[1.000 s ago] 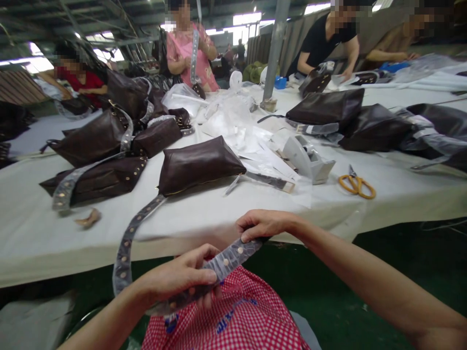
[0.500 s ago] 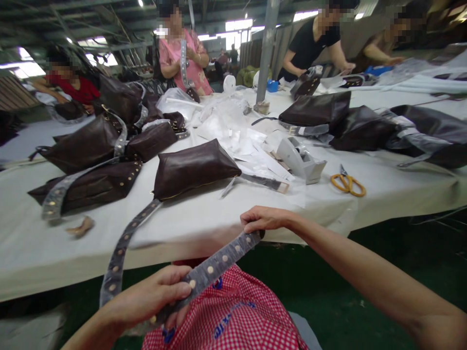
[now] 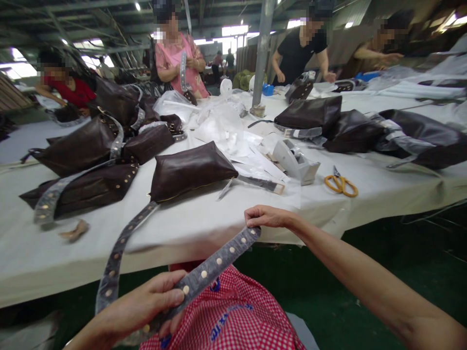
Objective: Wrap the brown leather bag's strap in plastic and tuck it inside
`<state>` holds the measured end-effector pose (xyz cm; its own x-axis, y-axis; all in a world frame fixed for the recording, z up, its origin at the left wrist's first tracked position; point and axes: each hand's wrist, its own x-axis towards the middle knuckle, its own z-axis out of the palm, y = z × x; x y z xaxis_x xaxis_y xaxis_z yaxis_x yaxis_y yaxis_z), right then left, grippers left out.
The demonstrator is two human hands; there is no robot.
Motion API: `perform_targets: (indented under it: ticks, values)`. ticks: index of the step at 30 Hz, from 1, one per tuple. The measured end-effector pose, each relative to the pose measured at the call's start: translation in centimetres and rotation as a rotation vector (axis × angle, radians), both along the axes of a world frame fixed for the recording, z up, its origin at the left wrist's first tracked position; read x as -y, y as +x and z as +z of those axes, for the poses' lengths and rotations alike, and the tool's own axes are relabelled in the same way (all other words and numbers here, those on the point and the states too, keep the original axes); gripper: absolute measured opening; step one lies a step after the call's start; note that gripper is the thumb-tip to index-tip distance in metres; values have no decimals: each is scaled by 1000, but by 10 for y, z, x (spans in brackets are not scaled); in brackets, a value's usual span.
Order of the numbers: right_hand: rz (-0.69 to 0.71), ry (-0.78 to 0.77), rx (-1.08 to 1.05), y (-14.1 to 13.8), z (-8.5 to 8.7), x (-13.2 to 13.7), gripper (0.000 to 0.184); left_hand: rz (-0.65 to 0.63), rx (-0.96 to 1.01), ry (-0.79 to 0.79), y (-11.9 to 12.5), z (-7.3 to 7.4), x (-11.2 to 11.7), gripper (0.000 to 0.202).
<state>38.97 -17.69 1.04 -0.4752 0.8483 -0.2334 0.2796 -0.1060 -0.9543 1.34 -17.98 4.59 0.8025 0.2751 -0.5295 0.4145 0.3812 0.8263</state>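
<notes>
The left hand (image 3: 146,304) is pinching the studded strap (image 3: 215,262) between thumb and curled fingers, low over a red checked lap. The right hand (image 3: 266,216) is closing its fingers down on the strap's far end, just off the table (image 3: 219,228) edge. The strap is running taut between both hands, then looping up to the dark brown bag (image 3: 189,170) lying on the table. Clear film appears to be covering the strap's whole visible run, so wrapping looks largely done, with the end under the right hand seemingly getting attention. A tape dispenser (image 3: 295,160) and scissors (image 3: 341,184) are lying nearby, untouched. The loop's turn is disappearing behind the left wrist. Whether the film is sealed cannot be made out.
</notes>
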Motion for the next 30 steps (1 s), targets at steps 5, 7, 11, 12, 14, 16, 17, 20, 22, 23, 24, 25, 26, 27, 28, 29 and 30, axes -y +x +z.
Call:
perform_targets:
  ticks: [5,7,11,12,14,16,17,20,22,23,24,25,26,27,28,29,30]
  values:
    - [-157,-9,-57,-3,-2,7,41,8,-3,-17,2,-1,1,44]
    - [-254,-81,-145,-8,0,12,44,7,-7,1,2,-2,0,45]
    - [-244,-261,-340,-14,5,23,56,-11,-93,54,3,-6,-4,47]
    - [-248,-258,-393,-15,6,25,61,5,-106,86,3,-8,-5,47]
    - [-307,-206,-490,-18,8,27,65,51,-116,165,3,-11,-6,47]
    - [-385,-179,-545,-23,9,26,51,78,-135,202,5,-15,-5,47]
    - [-414,-183,-556,-27,9,25,44,81,-147,197,7,-16,-5,47]
    - [-501,-180,-580,-42,6,22,40,82,-135,191,15,-17,-3,46]
    - [-575,-147,-607,-54,2,21,42,97,-82,225,22,-18,0,45]
    - [-616,-134,-624,-59,-1,20,42,105,-60,234,26,-18,1,44]
    - [-648,-128,-640,-65,-3,20,42,118,-43,235,28,-19,2,44]
    - [-672,-122,-652,-70,-5,20,41,129,-31,234,30,-20,3,43]
    - [-694,-114,-662,-74,-6,20,41,134,-26,235,31,-21,3,43]
    - [-718,-107,-669,-77,-7,20,41,139,-29,238,31,-21,3,43]
    - [-743,-96,-674,-79,-7,19,42,134,-36,240,29,-21,2,43]
    - [-769,-81,-679,-81,-5,19,43,122,-41,252,28,-20,0,42]
    - [-792,-65,-684,-82,-3,19,44,103,-47,280,26,-18,-2,40]
